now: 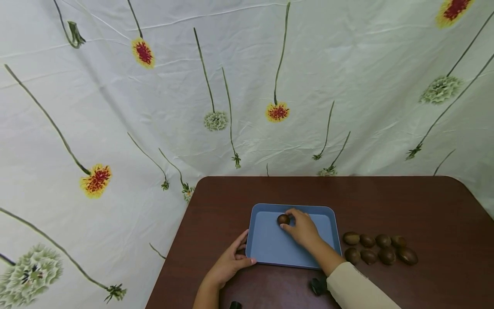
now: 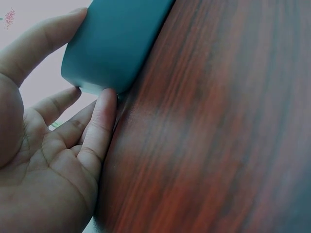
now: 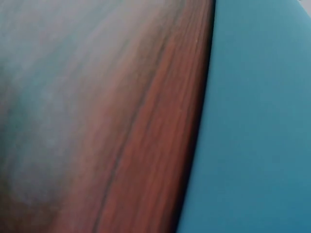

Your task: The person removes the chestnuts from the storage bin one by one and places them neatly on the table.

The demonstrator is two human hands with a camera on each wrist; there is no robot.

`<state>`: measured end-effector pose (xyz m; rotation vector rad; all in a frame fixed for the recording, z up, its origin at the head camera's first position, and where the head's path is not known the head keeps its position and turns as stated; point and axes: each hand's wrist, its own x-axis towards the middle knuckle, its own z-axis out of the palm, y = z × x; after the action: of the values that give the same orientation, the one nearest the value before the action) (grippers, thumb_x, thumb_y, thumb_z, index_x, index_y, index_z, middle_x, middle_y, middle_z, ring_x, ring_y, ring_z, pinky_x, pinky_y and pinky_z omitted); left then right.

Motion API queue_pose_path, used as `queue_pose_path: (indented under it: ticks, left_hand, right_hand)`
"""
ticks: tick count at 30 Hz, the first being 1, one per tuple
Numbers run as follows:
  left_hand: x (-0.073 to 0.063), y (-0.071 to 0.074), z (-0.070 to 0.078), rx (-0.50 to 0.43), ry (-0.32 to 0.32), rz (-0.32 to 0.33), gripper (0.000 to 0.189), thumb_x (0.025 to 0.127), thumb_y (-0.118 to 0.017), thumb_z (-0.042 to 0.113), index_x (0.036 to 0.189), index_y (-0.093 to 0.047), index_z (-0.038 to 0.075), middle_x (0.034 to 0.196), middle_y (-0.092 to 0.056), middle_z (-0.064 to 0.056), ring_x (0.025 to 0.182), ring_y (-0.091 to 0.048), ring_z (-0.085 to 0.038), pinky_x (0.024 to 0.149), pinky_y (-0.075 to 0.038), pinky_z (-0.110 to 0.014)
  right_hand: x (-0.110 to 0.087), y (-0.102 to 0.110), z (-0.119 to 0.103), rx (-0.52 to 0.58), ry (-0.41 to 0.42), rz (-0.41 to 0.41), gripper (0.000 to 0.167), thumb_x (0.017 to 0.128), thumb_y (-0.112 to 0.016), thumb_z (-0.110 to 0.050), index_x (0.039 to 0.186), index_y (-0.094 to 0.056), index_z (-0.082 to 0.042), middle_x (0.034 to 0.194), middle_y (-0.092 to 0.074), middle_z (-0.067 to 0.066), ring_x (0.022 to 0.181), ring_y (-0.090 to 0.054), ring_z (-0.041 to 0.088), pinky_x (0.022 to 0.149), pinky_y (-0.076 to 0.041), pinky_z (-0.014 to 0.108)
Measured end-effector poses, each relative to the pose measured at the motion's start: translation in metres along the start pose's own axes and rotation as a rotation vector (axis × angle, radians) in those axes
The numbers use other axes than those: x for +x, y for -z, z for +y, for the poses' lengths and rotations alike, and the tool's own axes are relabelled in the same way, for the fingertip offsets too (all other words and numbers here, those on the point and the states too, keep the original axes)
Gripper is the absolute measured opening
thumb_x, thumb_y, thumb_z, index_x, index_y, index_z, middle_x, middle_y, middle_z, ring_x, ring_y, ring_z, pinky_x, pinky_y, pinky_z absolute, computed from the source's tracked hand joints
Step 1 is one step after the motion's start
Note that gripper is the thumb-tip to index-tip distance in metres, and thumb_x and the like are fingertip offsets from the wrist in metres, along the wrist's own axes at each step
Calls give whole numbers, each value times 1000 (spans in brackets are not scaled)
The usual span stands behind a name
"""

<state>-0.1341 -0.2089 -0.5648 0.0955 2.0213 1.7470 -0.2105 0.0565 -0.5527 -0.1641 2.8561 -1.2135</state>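
A shallow blue tray (image 1: 270,249) with rounded corners and a raised rim lies on the dark brown table. Over its far part, my right hand (image 1: 303,230) pinches a round, dark brown nut (image 1: 283,219) between thumb and fingers. Whether the nut touches the tray floor I cannot tell. At the tray's near left corner, my left hand (image 1: 228,265) holds the rim, thumb on the front side and fingers along the left. The left wrist view shows those fingertips (image 2: 105,99) against the tray wall (image 2: 109,48). In the right wrist view neither the hand nor the nut appears.
To the right of the tray, several brown nuts (image 1: 387,255) lie in two rows on the table (image 1: 436,206). Dark wrist devices (image 1: 317,286) show near the forearms. Behind the table hangs a white flowered cloth (image 1: 247,94).
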Motion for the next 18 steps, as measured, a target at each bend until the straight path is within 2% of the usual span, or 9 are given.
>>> queue_pose_path:
  ticks: [3, 6, 18]
  left_hand:
    - [0, 0, 0, 5, 2, 2, 94, 90, -78, 26, 163, -19, 31, 152, -41, -24, 103, -66, -23, 89, -53, -34]
    - [0, 0, 0, 11, -2, 1, 94, 90, -78, 26, 163, -20, 31, 152, -40, -24, 103, -66, -23, 89, -53, -35]
    - [-2, 0, 1, 11, -5, 9, 92, 91, -78, 25, 163, -20, 32, 152, -41, -23, 101, -66, -22, 89, -53, -33]
  right_hand:
    - [-2, 2, 2, 40, -22, 0, 39, 89, -79, -25, 124, -67, -11, 125, -69, 13, 110, -67, 31, 101, -48, 52]
    - [-5, 5, 4, 81, -46, 8, 39, 89, -79, -24, 123, -67, -11, 121, -70, 11, 106, -67, 28, 88, -53, 47]
    - [-18, 23, 6, 228, -94, 45, 42, 90, -77, -18, 127, -63, -5, 119, -69, 14, 106, -66, 27, 91, -53, 45]
